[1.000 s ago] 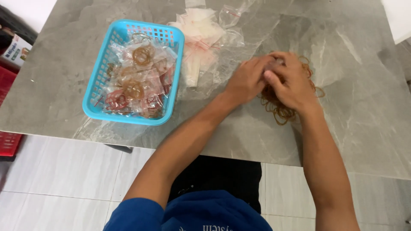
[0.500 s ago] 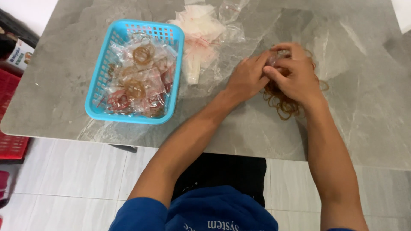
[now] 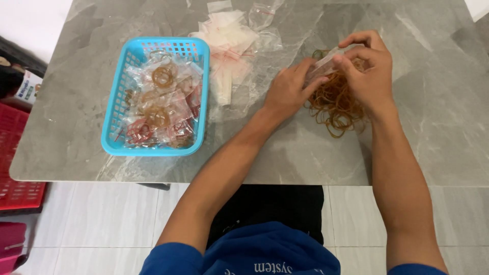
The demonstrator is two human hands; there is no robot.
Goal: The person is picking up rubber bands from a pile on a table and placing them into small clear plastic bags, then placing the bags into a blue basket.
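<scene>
— Grey marbled desk [image 3: 153,168] under everything, pale floor tiles below its edge. What are you holding?

— A small clear bag [image 3: 326,62], lifted just above the heap of tan rubber bands [image 3: 333,104]. My left hand [image 3: 289,87] pinches its near end with fingers closed on the plastic; my right hand [image 3: 368,69] curls over the far end, thumb and forefinger closed on the bag's upper edge.

— Anything different from a second ago?

— Yes. Then both hands were bunched tight together, low over the bands, and the bag hardly showed. Now they sit a little apart and the bag is stretched between them, so its clear side is in plain view. I judge that I am working at the bag itself rather than at the loose heap. Whether any bands are inside it I cannot tell; my fingers cover most of it.

— And around that?

— The heap lies touching the underside of my hands. Left of my left hand, a loose pile of empty clear bags [image 3: 229,56] with red strips lies flat on the desk. Further left stands a blue plastic basket [image 3: 113,147] holding filled bags of bands [image 3: 158,107], in the same place as before. A red crate [image 3: 15,178] sits on the floor beyond the desk's left edge.
</scene>
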